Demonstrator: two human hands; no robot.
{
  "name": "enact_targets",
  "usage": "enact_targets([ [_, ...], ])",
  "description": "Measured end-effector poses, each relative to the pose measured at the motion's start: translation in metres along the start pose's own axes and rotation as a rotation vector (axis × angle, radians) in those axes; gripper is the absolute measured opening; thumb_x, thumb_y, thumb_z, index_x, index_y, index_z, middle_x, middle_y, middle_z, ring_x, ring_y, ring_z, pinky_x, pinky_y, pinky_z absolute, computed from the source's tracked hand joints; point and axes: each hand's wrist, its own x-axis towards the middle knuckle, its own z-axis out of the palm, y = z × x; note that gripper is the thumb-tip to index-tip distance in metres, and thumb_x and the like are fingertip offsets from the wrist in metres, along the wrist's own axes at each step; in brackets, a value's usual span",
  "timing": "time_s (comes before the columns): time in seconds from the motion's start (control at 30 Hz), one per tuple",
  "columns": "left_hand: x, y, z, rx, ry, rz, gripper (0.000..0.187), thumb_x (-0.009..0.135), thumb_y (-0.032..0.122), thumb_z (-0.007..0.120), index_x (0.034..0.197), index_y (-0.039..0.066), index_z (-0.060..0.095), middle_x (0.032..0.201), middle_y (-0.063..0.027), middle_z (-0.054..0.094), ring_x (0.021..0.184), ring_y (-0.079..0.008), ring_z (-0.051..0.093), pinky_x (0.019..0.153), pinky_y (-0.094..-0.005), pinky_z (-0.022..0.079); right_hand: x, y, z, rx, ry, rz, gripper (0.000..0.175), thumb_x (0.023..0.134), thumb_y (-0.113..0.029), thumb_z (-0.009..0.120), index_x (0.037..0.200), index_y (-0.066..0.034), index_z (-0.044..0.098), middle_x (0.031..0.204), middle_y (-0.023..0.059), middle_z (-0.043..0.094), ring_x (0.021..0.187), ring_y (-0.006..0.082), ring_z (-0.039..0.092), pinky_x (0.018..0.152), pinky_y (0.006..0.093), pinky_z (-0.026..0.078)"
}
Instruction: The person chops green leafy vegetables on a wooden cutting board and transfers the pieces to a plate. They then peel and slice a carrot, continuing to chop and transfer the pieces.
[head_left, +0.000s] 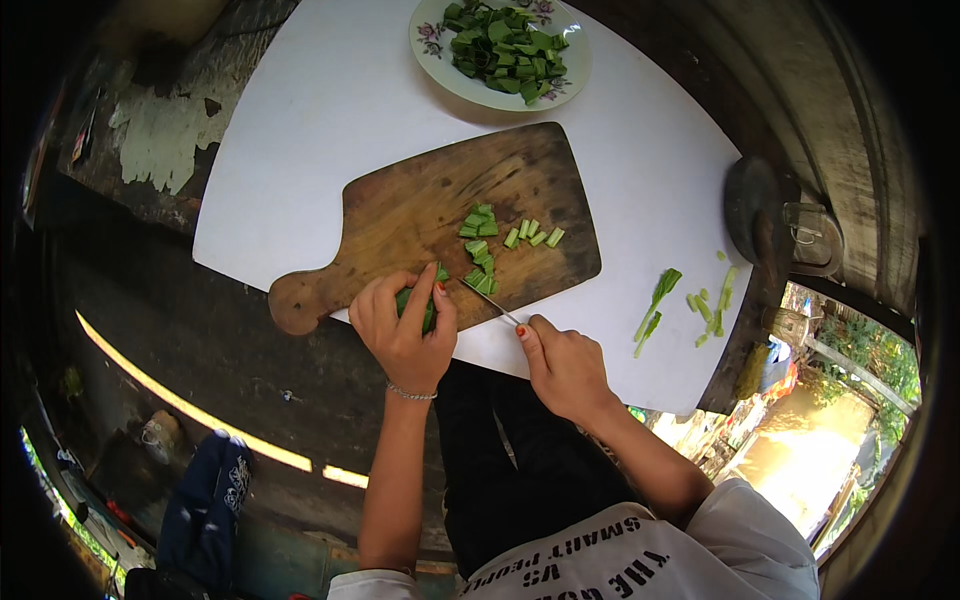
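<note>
My left hand (405, 326) presses a bunch of green leaves (420, 307) onto the wooden cutting board (405, 210), fingers largely covering it. In my right hand (562, 367) is a knife (489, 301), its handle hidden in my fist and its thin blade pointing up and left over the board's near edge. Just beyond the blade tip lie cut leaf pieces (480, 259), with short pale green stem pieces (534, 233) to their right. The board's round handle (296, 302) juts out at the left.
A flower-patterned plate (442, 71) holding chopped greens (517, 56) stands on the white tabletop (292, 135) at the far side. Stem scraps (705, 311) and a small leafy stalk (658, 304) lie right. A dark round object (750, 210) sits at the right edge.
</note>
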Motion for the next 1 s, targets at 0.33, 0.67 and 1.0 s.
enact_targets([
  [0.33,-0.003,0.002,0.006,-0.143,-0.01,0.075,0.026,0.078,0.002,0.088,0.103,0.006,0.083,0.108,-0.0034,0.077,0.103,-0.0254,0.069,0.092,-0.0411,0.05,0.012,-0.004,0.012,0.232,0.108,-0.011,0.033,0.117,-0.029,0.046,0.1,-0.0032,0.058,0.064,0.0214,0.061,0.065,0.0486,0.065,0.063,0.0589,0.048],
  [0.67,0.003,0.008,0.006,-0.192,-0.033,-0.02,0.026,0.079,0.001,0.087,0.104,0.005,0.083,0.105,-0.0056,0.073,0.101,-0.0262,0.067,0.09,-0.0411,0.05,0.011,-0.007,0.012,0.08,0.117,-0.076,0.03,0.116,-0.028,0.049,0.101,-0.0043,0.058,0.063,0.0207,0.065,0.061,0.0455,0.067,0.058,0.0558,0.05],
  [1.0,-0.005,0.001,0.01,-0.192,0.041,0.031,0.025,0.081,0.0,0.086,0.105,0.005,0.083,0.108,-0.0046,0.074,0.104,-0.0257,0.067,0.09,-0.0417,0.05,0.021,-0.022,0.017,-0.092,0.083,-0.058,0.033,0.116,-0.029,0.051,0.097,-0.0034,0.061,0.06,0.0205,0.067,0.055,0.0412,0.069,0.055,0.0523,0.054],
])
